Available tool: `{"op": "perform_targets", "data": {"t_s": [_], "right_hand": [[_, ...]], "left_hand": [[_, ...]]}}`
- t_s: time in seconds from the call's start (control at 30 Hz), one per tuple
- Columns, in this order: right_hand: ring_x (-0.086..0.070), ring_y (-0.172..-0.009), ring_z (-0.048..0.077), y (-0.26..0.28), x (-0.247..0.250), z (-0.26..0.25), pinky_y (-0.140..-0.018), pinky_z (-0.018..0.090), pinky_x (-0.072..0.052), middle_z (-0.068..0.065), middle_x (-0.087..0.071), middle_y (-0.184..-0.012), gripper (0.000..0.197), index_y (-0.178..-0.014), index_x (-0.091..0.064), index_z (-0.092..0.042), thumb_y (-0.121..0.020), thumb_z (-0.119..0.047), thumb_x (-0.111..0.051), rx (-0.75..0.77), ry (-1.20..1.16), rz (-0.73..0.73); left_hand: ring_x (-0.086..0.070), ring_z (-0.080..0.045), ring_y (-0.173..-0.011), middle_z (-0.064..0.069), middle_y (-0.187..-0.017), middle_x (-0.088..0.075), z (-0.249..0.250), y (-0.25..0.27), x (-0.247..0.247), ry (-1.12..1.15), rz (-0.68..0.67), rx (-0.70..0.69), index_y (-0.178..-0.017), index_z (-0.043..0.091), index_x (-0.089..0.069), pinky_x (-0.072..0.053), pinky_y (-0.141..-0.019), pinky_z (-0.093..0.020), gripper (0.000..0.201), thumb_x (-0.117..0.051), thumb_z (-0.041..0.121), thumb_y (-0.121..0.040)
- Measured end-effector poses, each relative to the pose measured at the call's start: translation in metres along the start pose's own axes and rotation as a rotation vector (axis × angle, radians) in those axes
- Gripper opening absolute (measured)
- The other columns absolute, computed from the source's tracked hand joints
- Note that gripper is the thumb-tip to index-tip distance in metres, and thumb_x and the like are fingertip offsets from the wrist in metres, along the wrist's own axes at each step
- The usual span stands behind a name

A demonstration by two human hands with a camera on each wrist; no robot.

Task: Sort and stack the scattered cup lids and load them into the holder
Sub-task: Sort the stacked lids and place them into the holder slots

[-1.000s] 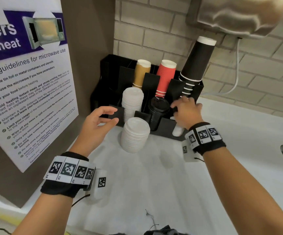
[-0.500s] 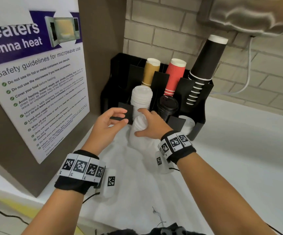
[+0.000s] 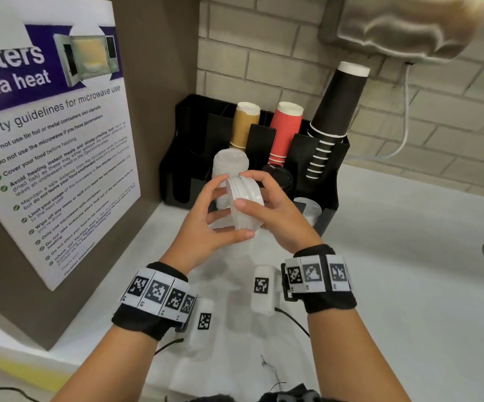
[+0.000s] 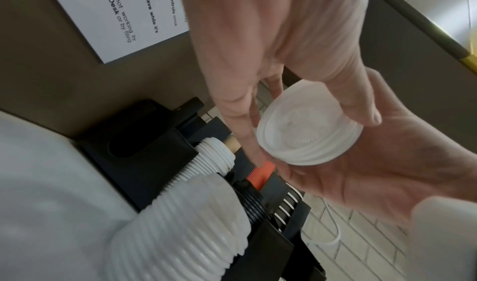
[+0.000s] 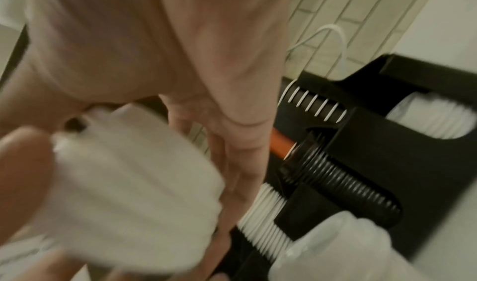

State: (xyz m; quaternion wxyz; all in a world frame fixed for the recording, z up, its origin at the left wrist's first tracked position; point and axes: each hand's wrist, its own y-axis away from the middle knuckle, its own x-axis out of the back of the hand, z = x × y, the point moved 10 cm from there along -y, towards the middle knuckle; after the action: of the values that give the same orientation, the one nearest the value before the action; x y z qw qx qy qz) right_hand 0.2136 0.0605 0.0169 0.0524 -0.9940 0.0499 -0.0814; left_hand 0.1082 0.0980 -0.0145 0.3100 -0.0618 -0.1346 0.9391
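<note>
We grip a small stack of white lids with both the left hand and right hand, raised just before the holder.

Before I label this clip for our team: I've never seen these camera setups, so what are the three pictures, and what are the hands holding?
No machine here: a person works with bare hands, wearing bands with black-and-white markers on both wrists. The big picture comes from a camera on the head, looking down; the other two come from cameras on each wrist, looking along the fingers, so they look tilted and close.

The left hand and right hand together hold a short stack of white lids, tipped on its side above the white counter. Behind it stands a black holder with paper cups at the back and white and black lid stacks in front. A taller white lid stack stands on the counter by the holder. A microwave safety poster hangs at the left.
</note>
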Motion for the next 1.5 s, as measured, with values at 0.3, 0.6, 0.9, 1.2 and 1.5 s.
{"op": "perform_targets", "data": {"t_s": [0.3,0.6,0.9,1.2,1.5], "right_hand": [[-0.062,-0.113,0.029,0.022,0.017,0.012,-0.092,0.052,-0.052,0.011,-0.060,-0.127,0.060,-0.137,-0.046,-0.029,-0.082,-0.020,-0.066,-0.028,-0.106,-0.035],[-0.061,-0.113,0.025,0.025,0.019,0.002,-0.091,0.049,-0.053,0.006,-0.063,-0.122,0.059,-0.130,-0.051,-0.036,-0.079,-0.015,-0.071,0.035,-0.065,-0.050],[-0.061,-0.114,0.023,0.022,0.019,0.003,-0.091,0.044,-0.053,0.004,-0.060,-0.125,0.066,-0.128,-0.053,-0.041,-0.069,-0.030,-0.080,0.050,-0.065,-0.007],[-0.062,-0.107,0.006,0.015,0.017,0.004,-0.086,0.029,-0.055,-0.008,-0.062,-0.116,0.072,-0.125,-0.049,-0.045,-0.066,-0.027,-0.086,0.095,0.097,0.016],[-0.058,-0.108,0.018,-0.004,0.166,-0.011,-0.078,0.018,-0.051,-0.002,-0.056,-0.120,0.071,-0.122,-0.048,-0.038,-0.065,-0.022,-0.087,0.117,0.413,0.536]], "left_hand": [[-0.055,-0.014,-0.122,0.014,-0.138,-0.046,0.008,0.000,-0.014,-0.043,-0.106,-0.010,-0.137,0.043,-0.040,-0.058,-0.085,-0.038,0.098,-0.090,0.036,-0.053],[-0.055,-0.016,-0.120,0.008,-0.141,-0.043,0.012,-0.001,-0.019,-0.086,-0.127,-0.009,-0.137,0.047,-0.042,-0.057,-0.088,-0.043,0.097,-0.090,0.037,-0.053],[-0.055,-0.009,-0.122,0.021,-0.135,-0.049,0.017,-0.002,-0.018,-0.034,-0.118,-0.029,-0.136,0.050,-0.042,-0.057,-0.085,-0.032,0.098,-0.091,0.034,-0.052],[-0.049,-0.010,-0.128,0.017,-0.141,-0.044,0.009,-0.004,-0.016,-0.052,-0.077,-0.013,-0.138,0.051,-0.038,-0.055,-0.093,-0.035,0.109,-0.095,0.035,-0.047],[-0.058,-0.005,-0.114,0.013,-0.135,-0.047,0.006,-0.005,0.034,-0.141,0.144,-0.010,-0.126,0.044,-0.047,-0.048,-0.079,-0.008,0.062,-0.074,0.034,-0.071]]}}
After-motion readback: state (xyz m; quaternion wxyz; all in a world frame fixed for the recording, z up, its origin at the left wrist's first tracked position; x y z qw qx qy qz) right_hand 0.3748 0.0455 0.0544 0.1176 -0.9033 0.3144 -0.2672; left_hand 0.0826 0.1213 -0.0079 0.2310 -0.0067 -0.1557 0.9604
